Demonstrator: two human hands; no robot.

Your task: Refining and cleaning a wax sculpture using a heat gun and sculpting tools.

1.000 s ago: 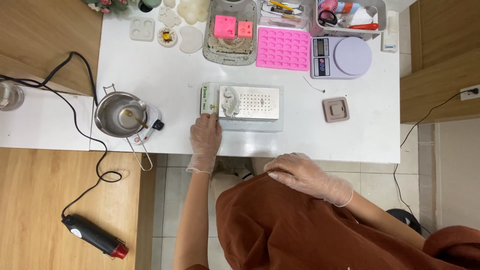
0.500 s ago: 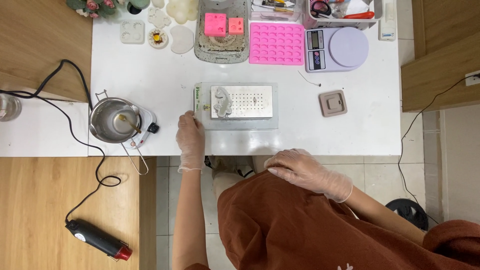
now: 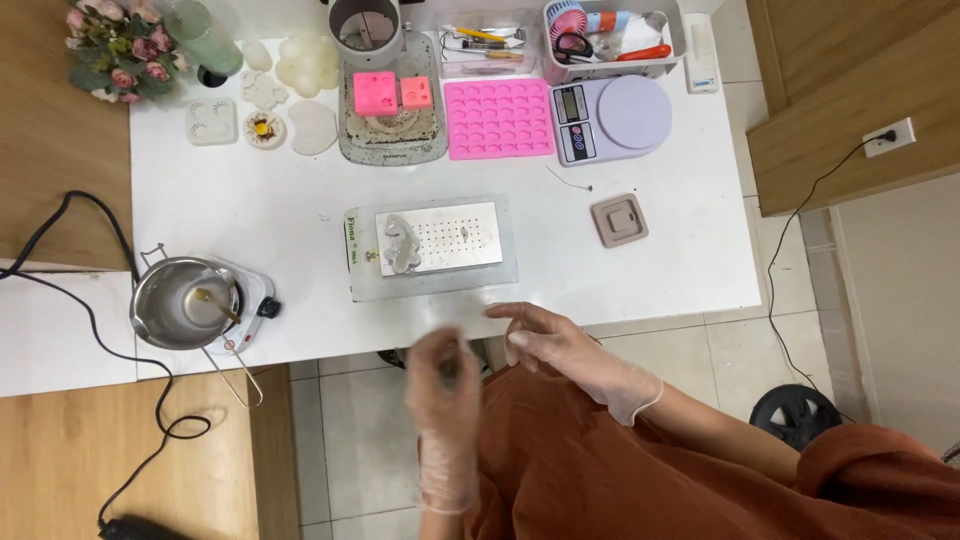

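Head view shows a clear tray (image 3: 520,268) on the white table (image 3: 250,220), near the front edge. Inside the tray lies a metal plate (image 3: 440,238) with small holes, and a pale, lumpy piece (image 3: 400,245) sits on the left end of this plate.

Both hands wear thin clear gloves and are just in front of the table, apart from the tray. The left hand (image 3: 443,375) is blurred; the fingers look curled together, but I cannot tell if it holds something. The right hand (image 3: 550,340) is open, with the fingers loosely spread, and holds nothing; its fingertips are near the table edge, below the tray.

To the right of the tray lies a small brown square mould (image 3: 620,220). Behind the tray stand a pink mould (image 3: 498,118) with many cells and a scale (image 3: 610,118). To the left, at the table corner, a metal pot (image 3: 180,305) sits on a small white hotplate (image 3: 255,300), with a black cable (image 3: 60,270) going off to the left. Flowers (image 3: 110,50) are at the far left corner.
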